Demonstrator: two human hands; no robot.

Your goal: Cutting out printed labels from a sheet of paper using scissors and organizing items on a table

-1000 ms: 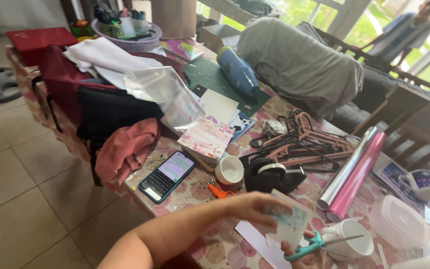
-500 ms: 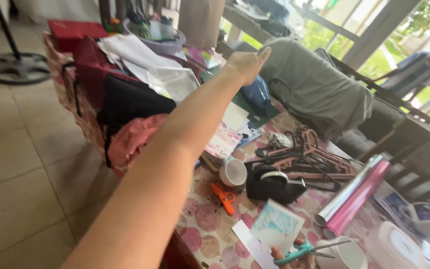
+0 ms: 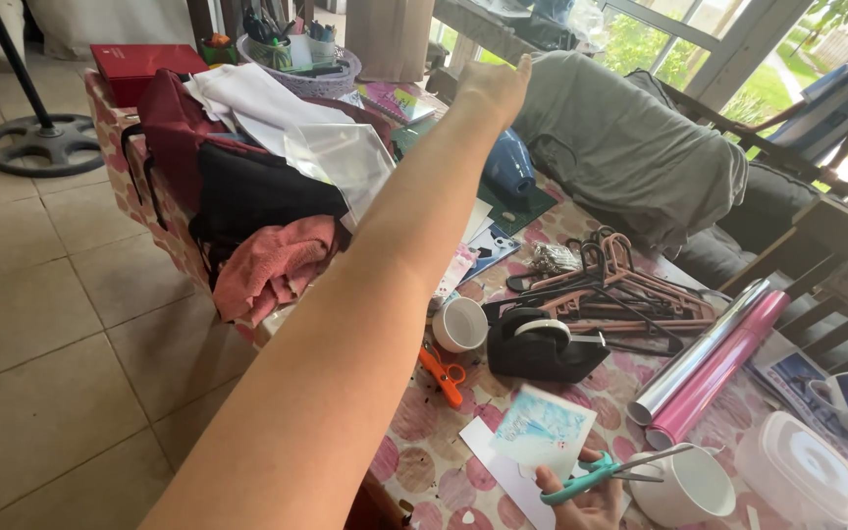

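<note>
1. Left hand: arm stretched over the table's far end; fingers look extended, holding nothing visible, fingertips hard to make out.
2. Right hand: at the near edge, cut off by the frame; closed around teal-handled scissors, apparently also pinching a pale blue card.
3. Black tape dispenser: just beyond the card.
4. White mug: beside the scissors, partly cropped.

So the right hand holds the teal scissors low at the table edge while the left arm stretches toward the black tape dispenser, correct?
Not quite. In the head view the left hand stretches far past the tape dispenser, toward the table's far end. The right hand does hold the teal scissors.
</note>
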